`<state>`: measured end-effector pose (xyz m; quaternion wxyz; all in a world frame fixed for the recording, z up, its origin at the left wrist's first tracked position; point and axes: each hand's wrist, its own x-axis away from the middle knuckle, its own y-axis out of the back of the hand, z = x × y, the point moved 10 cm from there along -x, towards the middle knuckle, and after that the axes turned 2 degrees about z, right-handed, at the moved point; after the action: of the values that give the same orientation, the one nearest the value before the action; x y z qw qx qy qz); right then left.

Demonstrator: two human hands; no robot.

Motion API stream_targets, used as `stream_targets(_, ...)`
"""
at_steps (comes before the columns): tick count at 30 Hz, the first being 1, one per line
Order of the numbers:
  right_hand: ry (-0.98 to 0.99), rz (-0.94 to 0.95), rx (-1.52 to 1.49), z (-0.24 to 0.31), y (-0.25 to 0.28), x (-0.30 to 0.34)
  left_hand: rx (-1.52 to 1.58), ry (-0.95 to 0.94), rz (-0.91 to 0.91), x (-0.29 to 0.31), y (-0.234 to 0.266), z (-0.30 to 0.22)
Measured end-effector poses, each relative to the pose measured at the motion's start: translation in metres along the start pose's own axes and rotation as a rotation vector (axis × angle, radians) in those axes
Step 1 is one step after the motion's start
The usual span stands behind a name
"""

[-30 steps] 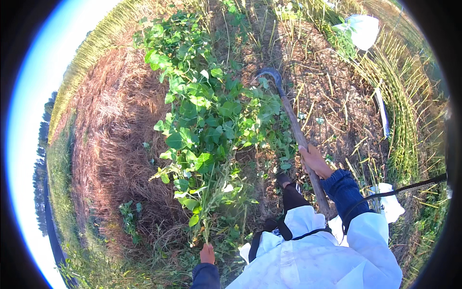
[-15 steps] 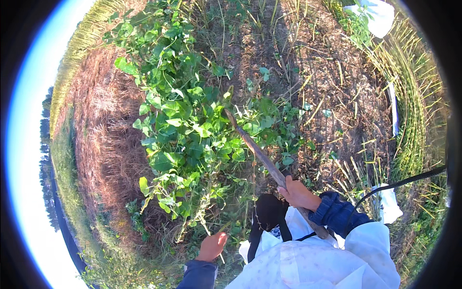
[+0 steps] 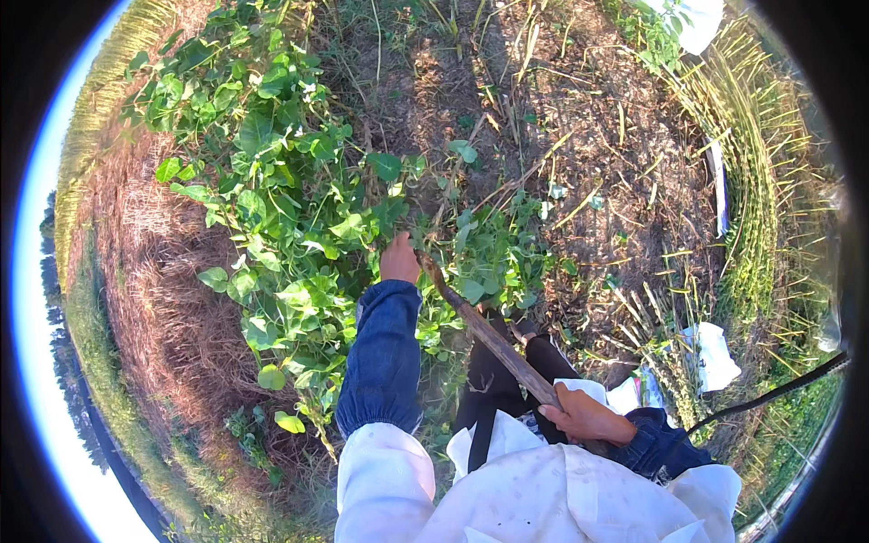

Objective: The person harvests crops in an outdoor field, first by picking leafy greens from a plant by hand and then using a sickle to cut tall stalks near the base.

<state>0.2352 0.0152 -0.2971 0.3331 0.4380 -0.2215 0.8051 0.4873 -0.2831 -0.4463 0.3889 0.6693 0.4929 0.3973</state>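
My right hand (image 3: 587, 414) is closed around a long brown wooden stick (image 3: 502, 348), holding it near its lower end by my body. The stick slants up and left, and its slightly bent far end meets the greenery. My left hand (image 3: 399, 260) is stretched forward at the edge of a mass of leafy green vines (image 3: 281, 199), right beside the stick's far end. Its fingers look curled, though leaves partly hide them and I cannot make out what is in them. Smaller leafy stems (image 3: 498, 244) grow just right of the stick.
Dry soil strewn with cut stalks (image 3: 625, 181) spreads to the right, bordered by bundled yellow-green stalks (image 3: 760, 181). White sheets (image 3: 711, 357) lie at the right. Brown dry straw (image 3: 163, 299) covers the left. A black strap (image 3: 769, 394) runs by my right arm.
My left hand has moved forward from low beside my body to the vines by the stick's end. The right hand and stick have shifted slightly down in view, as the whole view moved.
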Motion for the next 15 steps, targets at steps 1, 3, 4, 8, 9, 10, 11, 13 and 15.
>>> stream_targets(1, -0.008, 0.003, -0.098, 0.001, 0.002, -0.003, -0.140, -0.023, 0.042, -0.002, -0.004, -0.005)
stream_targets(3, -0.019, 0.016, -0.288, 0.002, 0.002, -0.007, -0.221, -0.018, 0.108, 0.000, -0.006, -0.011)
stream_targets(4, -0.047, 0.028, -0.391, 0.001, 0.001, -0.014, -0.310, -0.019, 0.141, 0.002, -0.010, -0.005)
stream_targets(8, -0.017, -0.096, -0.548, 0.031, 0.036, -0.047, -0.564, -0.004, 0.249, 0.013, -0.014, 0.025)
stream_targets(9, -0.045, -0.146, -0.545, 0.034, 0.052, -0.057, -0.625, -0.016, 0.326, 0.016, -0.017, 0.034)
stream_targets(10, -0.042, -0.219, -0.473, 0.039, 0.075, -0.068, -0.675, -0.024, 0.389, 0.021, -0.021, 0.043)
stream_targets(11, -0.039, -0.290, -0.398, 0.044, 0.099, -0.079, -0.723, -0.030, 0.452, 0.028, -0.024, 0.052)
stream_targets(13, -0.012, -0.379, -0.347, 0.053, 0.149, -0.101, -0.795, -0.070, 0.520, 0.027, -0.029, 0.056)
stream_targets(15, 0.041, -0.463, -0.226, 0.051, 0.202, -0.135, -0.779, -0.055, 0.627, 0.025, -0.035, 0.062)
